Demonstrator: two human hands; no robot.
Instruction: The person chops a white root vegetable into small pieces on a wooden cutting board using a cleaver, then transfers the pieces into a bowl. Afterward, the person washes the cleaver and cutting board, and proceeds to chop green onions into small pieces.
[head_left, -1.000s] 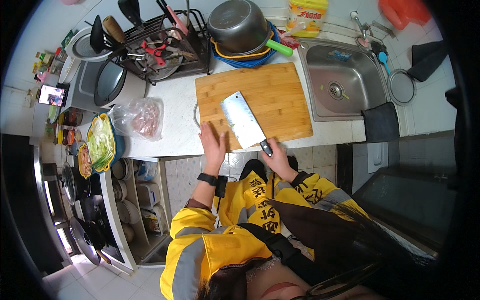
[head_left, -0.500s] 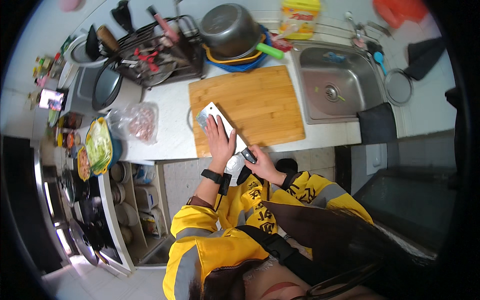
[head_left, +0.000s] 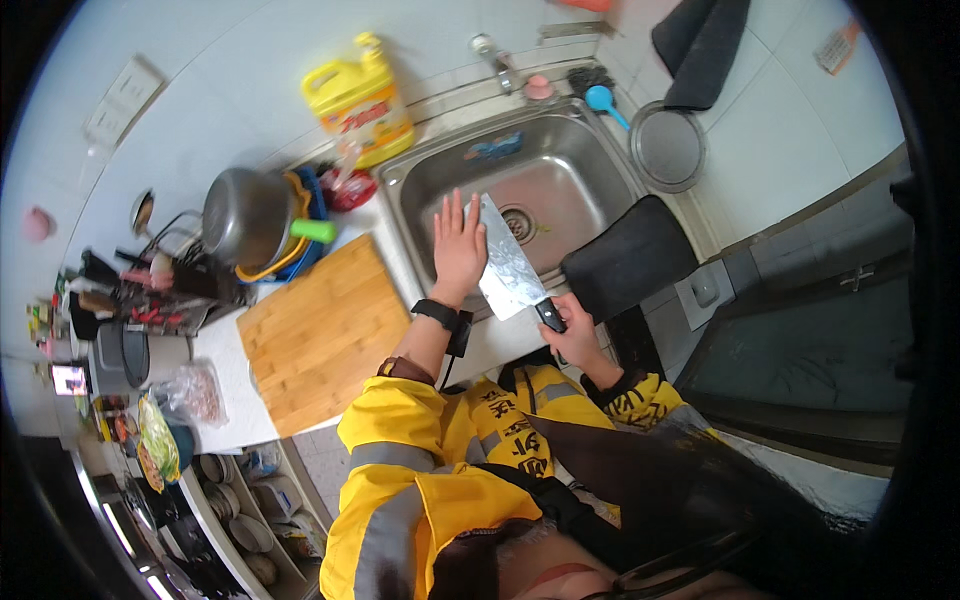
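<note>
Over the front of the steel sink (head_left: 580, 185), I hold a wide cleaver (head_left: 508, 270) by its black handle in my right hand (head_left: 582, 345), fingers wrapped round it. My left hand (head_left: 458, 250) lies along the blade's left side, fingers stretched out; whether it touches the steel I cannot tell. The blade has wet-looking specks on it. Left of the sink lies the wooden cutting board (head_left: 310, 340). A black mat (head_left: 630, 260) drapes over the sink's right front corner.
A yellow jug (head_left: 360, 115), faucet (head_left: 490, 60), blue scoop (head_left: 600, 100) and round strainer (head_left: 668, 148) surround the sink. Further left are a pot (head_left: 245, 220), knife rack (head_left: 175, 305), bagged meat (head_left: 195, 390), bowl of greens (head_left: 160, 440) and open cupboard (head_left: 240, 530).
The view has swung toward the sink. Both hands and the cleaver have left the cutting board and moved right, over the sink's front.
</note>
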